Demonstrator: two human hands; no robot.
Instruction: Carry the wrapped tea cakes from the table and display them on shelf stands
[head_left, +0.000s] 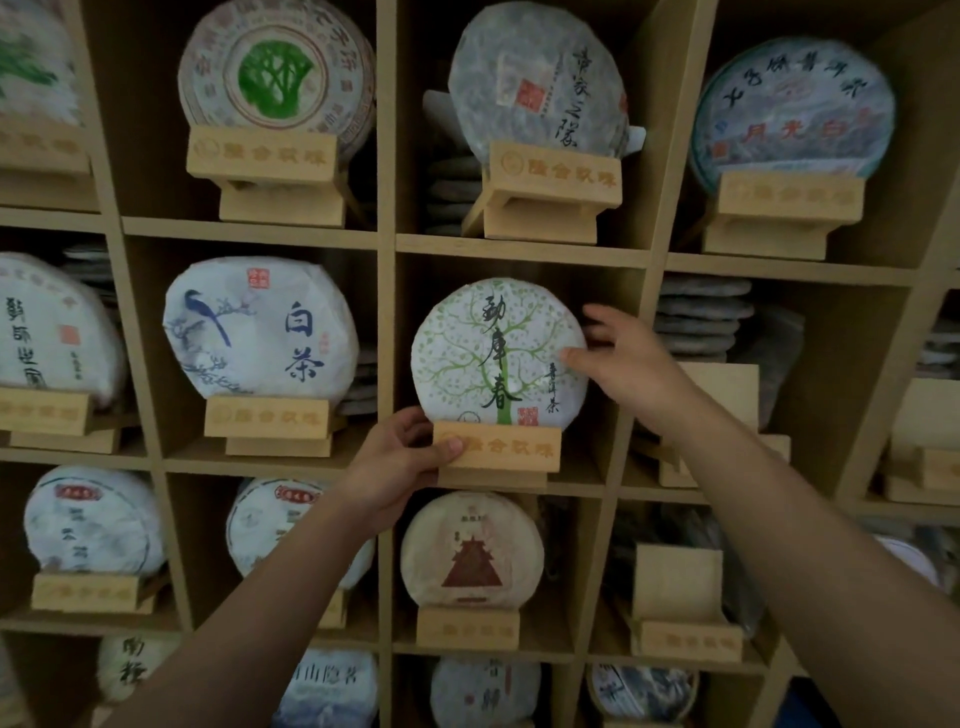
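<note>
A round tea cake (493, 348) wrapped in white paper with a green tree and black characters stands upright on a wooden stand (511, 449) in the middle cubby of the shelf. My left hand (402, 460) grips the stand's left end, thumb on its front face. My right hand (621, 353) pinches the cake's right edge, thumb on the front and fingers behind it.
The wooden shelf (387, 291) is a grid of cubbies, most holding a wrapped cake on a stand. Empty stands (722, 395) (680, 592) sit in the cubbies to the right. Stacked cakes (701, 322) lie behind one of them.
</note>
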